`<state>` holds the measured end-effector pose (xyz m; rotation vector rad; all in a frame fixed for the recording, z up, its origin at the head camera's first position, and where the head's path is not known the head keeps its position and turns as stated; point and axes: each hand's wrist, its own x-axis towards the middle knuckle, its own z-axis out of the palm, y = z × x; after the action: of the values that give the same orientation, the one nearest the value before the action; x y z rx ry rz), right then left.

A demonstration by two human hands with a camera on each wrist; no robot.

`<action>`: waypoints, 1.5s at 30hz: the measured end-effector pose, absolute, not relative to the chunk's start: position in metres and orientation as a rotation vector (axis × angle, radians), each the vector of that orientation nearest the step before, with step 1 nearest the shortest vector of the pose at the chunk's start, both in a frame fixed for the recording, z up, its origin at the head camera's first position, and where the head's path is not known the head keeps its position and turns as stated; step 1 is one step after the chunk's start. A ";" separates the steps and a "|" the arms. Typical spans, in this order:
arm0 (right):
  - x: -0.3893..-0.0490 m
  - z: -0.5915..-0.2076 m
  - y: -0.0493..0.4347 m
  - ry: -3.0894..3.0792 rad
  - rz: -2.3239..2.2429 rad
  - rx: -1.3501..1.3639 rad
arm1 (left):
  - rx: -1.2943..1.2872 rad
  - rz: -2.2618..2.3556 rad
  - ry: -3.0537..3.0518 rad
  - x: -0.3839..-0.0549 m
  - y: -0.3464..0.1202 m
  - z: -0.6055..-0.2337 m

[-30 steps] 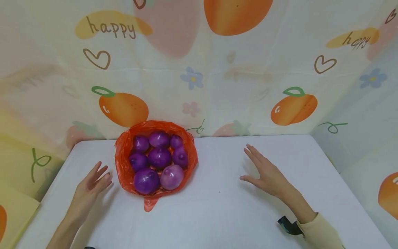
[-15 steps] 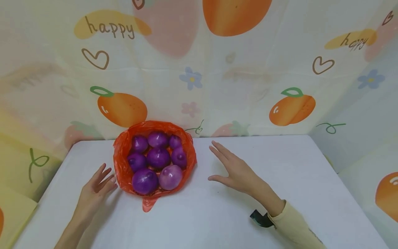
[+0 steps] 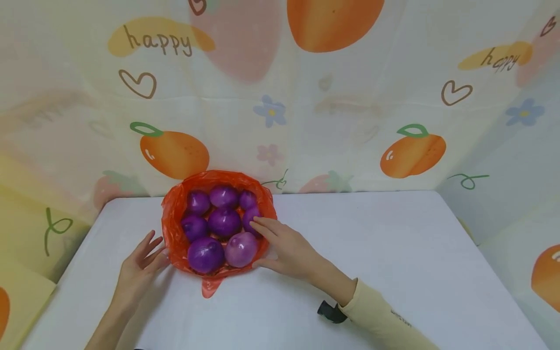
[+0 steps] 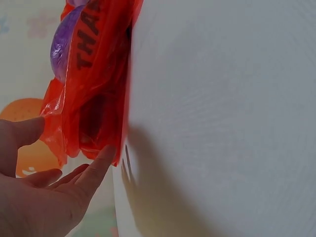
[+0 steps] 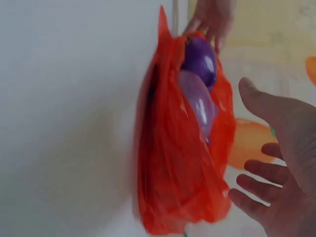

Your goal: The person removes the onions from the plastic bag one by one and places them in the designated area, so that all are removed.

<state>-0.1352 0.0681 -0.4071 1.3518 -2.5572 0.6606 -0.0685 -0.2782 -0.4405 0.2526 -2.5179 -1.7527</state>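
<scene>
Bag, red plastic, one; rests mouth up with rim spread, at 11 o'clock on a white table as the head view lies, near the far edge; flap at its own 6 o'clock. Contents: eight purple onions, loose, the paler one at 5 o'clock. Left hand: at the bag's 8 o'clock, fingers apart and gripping nothing, tips right by the plastic; contact cannot be told. Right hand: at 4 o'clock, thumb and fingers spread, fingertips over the rim in the head view, nothing held; contact likewise uncertain. Faults possible, by judgement: an onion rolling out at 4 or 8 o'clock, should one side be raised ahead of the other, the mouth being wide; plastic tearing, should fingertips pinch a single fold under full weight; rim caving inward, should palms press unevenly
</scene>
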 end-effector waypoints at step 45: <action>-0.125 -0.422 0.021 -2.606 0.544 1.207 | 0.371 -2.020 -2.267 -0.068 -0.259 -0.437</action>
<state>-0.1248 0.0208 -0.4221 1.2073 -2.6060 0.5442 -0.0677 -0.2593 -0.4373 0.3713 -2.2667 -2.0196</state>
